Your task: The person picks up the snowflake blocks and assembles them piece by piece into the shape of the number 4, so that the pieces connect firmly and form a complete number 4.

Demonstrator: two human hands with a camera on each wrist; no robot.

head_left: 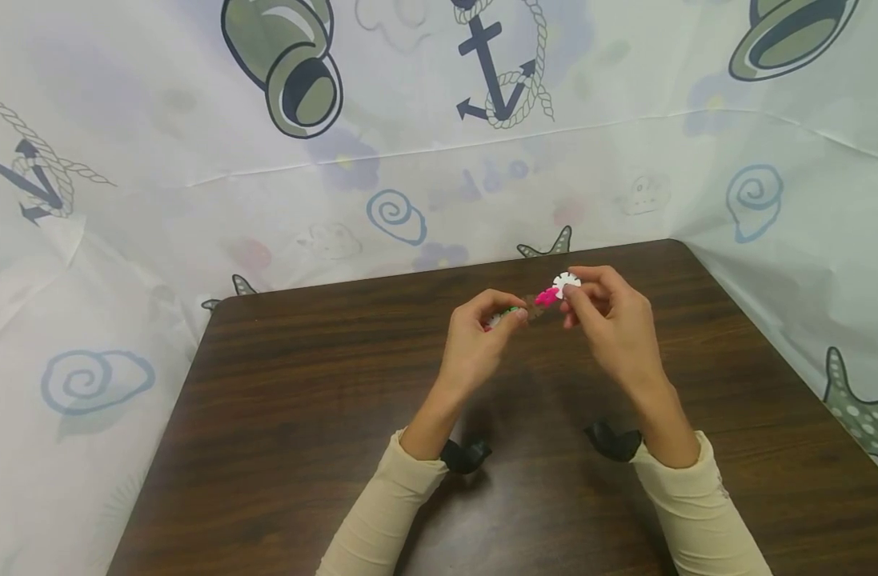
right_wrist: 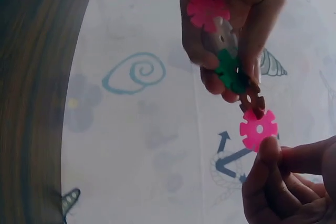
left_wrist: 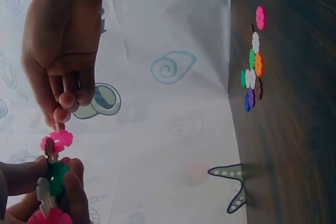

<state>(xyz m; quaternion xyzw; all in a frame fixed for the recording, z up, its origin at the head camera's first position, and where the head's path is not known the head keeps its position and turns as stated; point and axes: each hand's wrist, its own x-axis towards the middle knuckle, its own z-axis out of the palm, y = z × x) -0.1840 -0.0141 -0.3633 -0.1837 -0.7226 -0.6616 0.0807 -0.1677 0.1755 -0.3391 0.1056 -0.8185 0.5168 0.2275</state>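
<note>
Currently we have a chain of notched discs in the air between both hands, above the bench. Our left hand has its grip closed in a pinch around the green disc; our right hand pinches the end white disc, thumb and finger nearly together. Between those holds sit a brown disc and a pink disc.

We judge the pieces light, stiff plastic, probably a little slick, and hardly fragile; the slotted joints seem the weak spots, so we would take hold of flat faces close to a joint and avoid twisting.

Well apart from the chain, a row of coloured discs lies on the bench; beyond the chain hangs a patterned cloth.
</note>
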